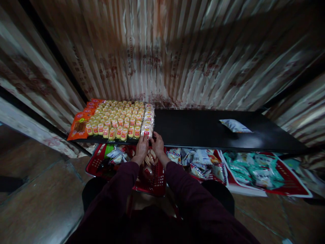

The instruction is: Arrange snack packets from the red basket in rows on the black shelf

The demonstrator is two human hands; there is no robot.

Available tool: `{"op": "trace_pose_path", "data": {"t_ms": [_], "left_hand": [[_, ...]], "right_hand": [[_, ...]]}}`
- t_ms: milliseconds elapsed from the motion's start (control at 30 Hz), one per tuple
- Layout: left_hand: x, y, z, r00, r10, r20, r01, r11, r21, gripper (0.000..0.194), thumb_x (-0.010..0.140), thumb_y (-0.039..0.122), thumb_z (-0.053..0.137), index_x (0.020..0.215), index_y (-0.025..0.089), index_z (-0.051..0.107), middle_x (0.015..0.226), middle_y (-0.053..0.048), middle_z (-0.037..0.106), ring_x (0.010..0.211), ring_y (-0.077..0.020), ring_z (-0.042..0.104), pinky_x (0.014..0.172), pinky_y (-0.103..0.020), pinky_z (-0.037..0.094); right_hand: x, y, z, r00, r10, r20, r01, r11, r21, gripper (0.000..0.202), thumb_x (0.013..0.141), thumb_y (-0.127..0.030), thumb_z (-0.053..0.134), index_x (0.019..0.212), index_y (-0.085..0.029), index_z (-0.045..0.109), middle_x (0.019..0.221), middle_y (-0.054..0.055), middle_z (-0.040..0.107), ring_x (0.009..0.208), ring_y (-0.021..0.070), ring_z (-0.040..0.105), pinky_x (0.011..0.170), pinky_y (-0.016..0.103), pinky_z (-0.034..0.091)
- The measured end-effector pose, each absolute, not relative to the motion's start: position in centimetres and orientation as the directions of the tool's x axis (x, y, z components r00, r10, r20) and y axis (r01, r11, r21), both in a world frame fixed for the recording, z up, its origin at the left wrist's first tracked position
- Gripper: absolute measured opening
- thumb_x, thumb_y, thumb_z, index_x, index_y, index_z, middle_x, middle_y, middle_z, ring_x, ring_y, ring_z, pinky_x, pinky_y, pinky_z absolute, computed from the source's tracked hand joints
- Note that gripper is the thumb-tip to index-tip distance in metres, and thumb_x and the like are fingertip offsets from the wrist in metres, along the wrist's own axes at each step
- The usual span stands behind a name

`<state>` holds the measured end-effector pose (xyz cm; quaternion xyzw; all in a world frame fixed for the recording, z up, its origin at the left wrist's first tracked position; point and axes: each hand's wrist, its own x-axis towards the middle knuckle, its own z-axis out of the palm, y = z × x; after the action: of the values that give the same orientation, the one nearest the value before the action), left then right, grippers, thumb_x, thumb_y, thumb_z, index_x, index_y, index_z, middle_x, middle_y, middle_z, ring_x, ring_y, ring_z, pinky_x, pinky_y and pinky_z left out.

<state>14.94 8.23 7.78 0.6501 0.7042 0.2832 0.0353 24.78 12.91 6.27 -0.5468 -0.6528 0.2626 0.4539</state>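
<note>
My left hand (142, 147) and my right hand (157, 145) are at the front edge of a black shelf (186, 128). Between their fingertips is a round white wrapped snack (146, 130) with a red label, the front one of a single column of white packets (149, 113). The fingers of both hands are bent around its near side, closed on it. Left of this column stand many yellow wrapped cakes (119, 122) with red labels, in close rows. Orange snack bags (80, 125) overlap at the shelf's left end.
One white-and-blue packet (235, 126) lies on the shelf's right part. Below the front edge are a red basket (161, 179) with wrapped snacks, striped packets (200, 161) and a red basket (291, 178) of green packets (261, 169). Pleated, printed sheeting (157, 54) hangs behind.
</note>
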Motion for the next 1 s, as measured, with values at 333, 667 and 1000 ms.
{"op": "trace_pose_path", "data": {"t_ms": [333,667,1000], "left_hand": [[14.9,8.0,7.5,-0.142,0.933,0.332,0.895,-0.023,0.446,0.033,0.093,0.017,0.038,0.123,0.012,0.052,0.115,-0.013,0.056,0.102,-0.018,0.059,0.09,-0.027,0.048],[14.8,7.4,7.3,-0.141,0.936,0.322,0.897,-0.017,0.441,0.029,0.094,0.017,0.036,0.116,0.014,0.055,0.11,-0.011,0.058,0.097,-0.017,0.06,0.087,-0.027,0.049],[15.2,6.6,8.1,-0.15,0.956,0.251,0.86,0.001,0.51,0.032,0.091,0.015,0.041,0.12,0.017,0.054,0.12,-0.011,0.057,0.107,-0.0179,0.057,0.093,-0.028,0.046]], "right_hand": [[25.2,12.5,6.3,0.016,0.941,0.339,0.491,0.288,-0.822,0.038,0.078,-0.024,0.059,0.113,-0.009,0.059,0.11,0.017,0.063,0.1,0.0231,0.059,0.093,0.038,0.046],[25.3,12.2,6.2,0.027,0.942,0.335,0.465,0.285,-0.838,0.032,0.078,-0.023,0.058,0.108,-0.012,0.062,0.109,0.015,0.063,0.1,0.0226,0.058,0.092,0.038,0.047],[25.4,11.8,6.3,0.024,0.945,0.326,0.47,0.277,-0.838,0.033,0.078,-0.025,0.059,0.108,-0.011,0.061,0.11,0.016,0.063,0.099,0.0226,0.059,0.091,0.038,0.047]]}}
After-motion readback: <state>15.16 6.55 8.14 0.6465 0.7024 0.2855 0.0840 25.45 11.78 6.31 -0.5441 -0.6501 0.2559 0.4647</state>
